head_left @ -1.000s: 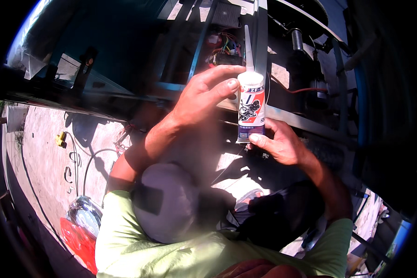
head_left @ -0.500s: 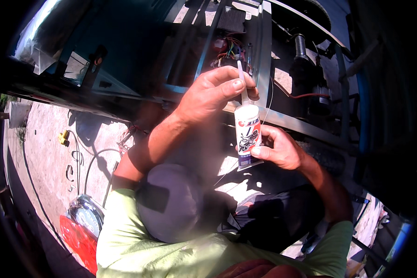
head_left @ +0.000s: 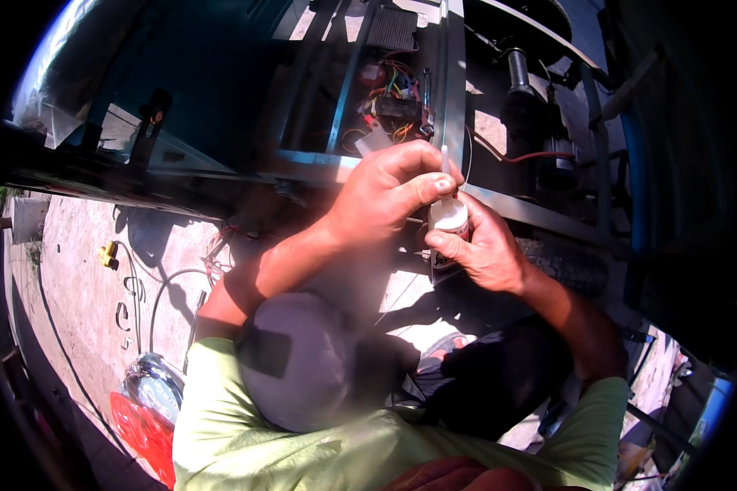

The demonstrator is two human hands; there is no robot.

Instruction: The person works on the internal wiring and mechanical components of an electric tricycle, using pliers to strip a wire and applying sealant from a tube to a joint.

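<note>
In front of me I hold a white squeeze tube [head_left: 449,216] with a printed label, its body mostly hidden by my fingers. A thin translucent nozzle [head_left: 445,159] points up from its top. My right hand [head_left: 493,255] wraps round the tube's upper body, thumb across the front. Closed at the nozzle's base, my left hand [head_left: 387,190] pinches it between thumb and fingers. Just beyond my hands lies a metal frame [head_left: 453,98] with coloured wires [head_left: 397,82] in one of its openings.
A wrench [head_left: 426,86] lies beside the wires. Farther right stand a metal cylinder [head_left: 518,72] and a red hose [head_left: 540,155]. On the ground at left are a yellow connector [head_left: 107,254] with cable and a red plastic bag [head_left: 143,434]. My knee [head_left: 299,360] rises below the left forearm.
The tube has tipped so its top faces me more, and sits slightly lower. My right hand has slid up from its lower body toward the neck. My left hand stays at the nozzle.
</note>
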